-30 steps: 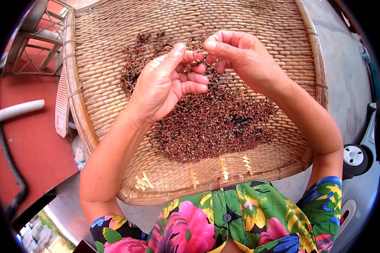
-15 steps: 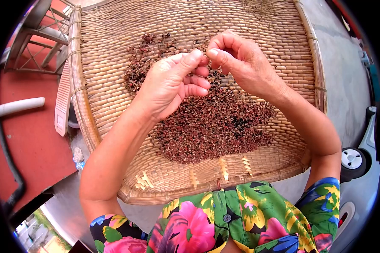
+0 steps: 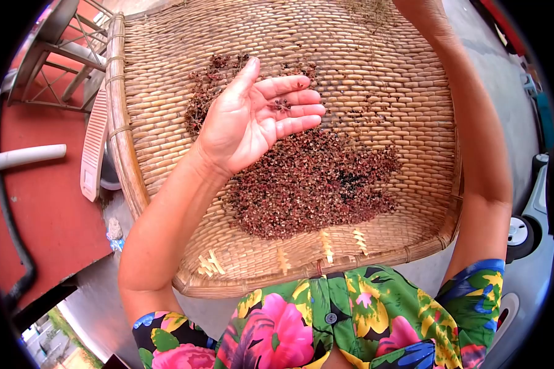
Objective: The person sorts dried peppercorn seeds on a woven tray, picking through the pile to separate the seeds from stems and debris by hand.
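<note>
My left hand (image 3: 252, 117) is palm up above the woven tray (image 3: 166, 154), its fingers stretched out. Across those fingers lies a small dark-red sprig of dried peppercorns (image 3: 281, 105), not gripped. Below and beside this hand spreads a heap of reddish peppercorn husks (image 3: 308, 190) with some black seeds among them. A stemmier clump of peppercorns (image 3: 198, 111) sits left of the hand, partly behind it. My right hand (image 3: 421, 18) is at the top right, over the tray's far edge; the frame cuts off its fingers, so what they hold is hidden.
Thin dry stems (image 3: 372, 12) lie at the tray's far end. To the left stand a metal-framed stool (image 3: 61, 55), a pinkish ribbed board (image 3: 94, 147) and a white pipe (image 3: 24, 158) over a red surface. A grey wheeled object (image 3: 535, 215) is at right.
My hands have parted. The right one has moved up and right to the frame's edge, while the left has opened from a pinch, showing the sprig on its fingers.
</note>
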Tool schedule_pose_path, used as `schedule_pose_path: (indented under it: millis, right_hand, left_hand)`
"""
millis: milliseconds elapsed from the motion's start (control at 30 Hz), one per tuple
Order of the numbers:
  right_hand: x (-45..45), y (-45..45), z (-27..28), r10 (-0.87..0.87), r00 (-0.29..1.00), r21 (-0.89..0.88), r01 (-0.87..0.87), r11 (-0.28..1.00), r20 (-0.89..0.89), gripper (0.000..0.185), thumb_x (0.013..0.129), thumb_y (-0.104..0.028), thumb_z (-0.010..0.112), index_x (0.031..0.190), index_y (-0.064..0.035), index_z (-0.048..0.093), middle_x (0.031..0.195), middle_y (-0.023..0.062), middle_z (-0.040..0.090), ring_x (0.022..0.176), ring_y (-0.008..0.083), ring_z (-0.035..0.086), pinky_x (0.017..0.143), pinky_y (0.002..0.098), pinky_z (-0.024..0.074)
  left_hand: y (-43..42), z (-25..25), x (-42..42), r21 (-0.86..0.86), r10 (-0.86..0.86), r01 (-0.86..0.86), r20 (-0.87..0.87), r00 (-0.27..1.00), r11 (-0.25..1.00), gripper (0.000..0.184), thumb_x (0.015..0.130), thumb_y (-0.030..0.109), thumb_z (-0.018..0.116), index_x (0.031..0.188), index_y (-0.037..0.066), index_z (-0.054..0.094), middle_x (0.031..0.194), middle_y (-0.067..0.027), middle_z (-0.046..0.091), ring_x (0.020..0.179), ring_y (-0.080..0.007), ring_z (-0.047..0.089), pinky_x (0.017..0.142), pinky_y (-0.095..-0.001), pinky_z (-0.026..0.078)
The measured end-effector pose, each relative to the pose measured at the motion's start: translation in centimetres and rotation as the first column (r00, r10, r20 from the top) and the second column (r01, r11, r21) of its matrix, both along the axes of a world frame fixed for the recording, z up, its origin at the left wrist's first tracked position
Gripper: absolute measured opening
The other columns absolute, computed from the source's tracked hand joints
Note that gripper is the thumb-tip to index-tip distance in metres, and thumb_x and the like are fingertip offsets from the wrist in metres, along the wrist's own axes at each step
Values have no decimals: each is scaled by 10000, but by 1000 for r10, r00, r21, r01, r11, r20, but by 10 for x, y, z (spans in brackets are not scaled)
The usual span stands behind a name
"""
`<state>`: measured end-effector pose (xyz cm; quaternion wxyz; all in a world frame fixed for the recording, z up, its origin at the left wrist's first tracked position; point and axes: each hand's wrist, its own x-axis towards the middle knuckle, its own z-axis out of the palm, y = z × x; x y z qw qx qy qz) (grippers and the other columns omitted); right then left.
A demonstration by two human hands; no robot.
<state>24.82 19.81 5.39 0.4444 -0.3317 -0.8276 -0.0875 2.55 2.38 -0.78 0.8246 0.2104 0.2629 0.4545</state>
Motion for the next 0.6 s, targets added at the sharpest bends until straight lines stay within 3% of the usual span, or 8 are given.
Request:
schedule_pose_path:
  millis: [33,100,133,167,233,300,433,600]
  right_hand:
    - [9,10,-13,-255,958,261,215,941,130,203,791,-30,561,991,5,561,800,70,552,632,112,535,553,241,454]
    - [6,2,-16,-508,841,522,353,776,187,208,792,-29,558,997,5,555,761,60,541,613,113,530,548,243,452]
    - [-4,-24,-8,-219,956,7,222,975,193,173,806,-46,550,972,4,553,728,51,537,600,101,528,537,231,449]
    - [-12,-49,-4,44,998,-497,-19,867,38,142,821,-64,542,947,3,551,695,43,534,587,90,527,526,219,446]
    - [-25,-87,-28,255,967,-519,-225,825,-15,144,817,-144,602,922,-46,612,747,-1,584,657,77,541,563,201,440]
    - [-40,-120,-42,383,923,-541,-336,771,-27,188,738,-226,662,838,-73,613,737,49,586,598,161,568,548,281,464]
    - [-47,-141,-52,418,904,-479,-331,813,86,190,673,-236,688,781,-102,608,730,41,527,702,212,567,580,326,472]
    - [-48,-140,-60,438,898,-551,-345,760,42,109,694,-129,663,763,-70,604,716,57,540,667,208,566,553,308,460]
  left_hand:
    - [0,0,-1,-22,-12,13,37,999,1000,623,920,433,231,1185,-112,378,1086,-265,505,1036,-366,506,923,-428,420]
    - [-1,1,0,-33,1,0,21,1000,999,703,899,507,221,1204,-113,350,1109,-283,481,1070,-379,479,940,-434,403]
    - [-2,2,1,-38,17,-16,17,1000,999,719,894,521,222,1208,-115,342,1118,-284,474,1074,-381,476,943,-433,400]
    - [-2,3,2,-45,30,-30,10,999,999,736,888,535,224,1213,-116,334,1126,-286,468,1077,-382,472,946,-432,397]
    - [-3,4,5,-69,49,-50,-14,999,996,766,877,562,218,1220,-114,326,1144,-272,464,1087,-364,471,952,-422,393]
    - [-2,1,6,-38,28,-25,64,998,999,776,873,574,212,1224,-108,329,1142,-244,480,1074,-311,495,942,-390,406]
    - [-1,-12,-1,-43,-36,50,293,955,998,789,867,590,206,1229,-100,333,1102,-201,521,975,-235,549,887,-343,442]
    - [-3,-10,2,-22,-62,67,197,979,997,778,867,587,219,1226,-92,344,1082,-182,531,971,-204,535,892,-317,427]
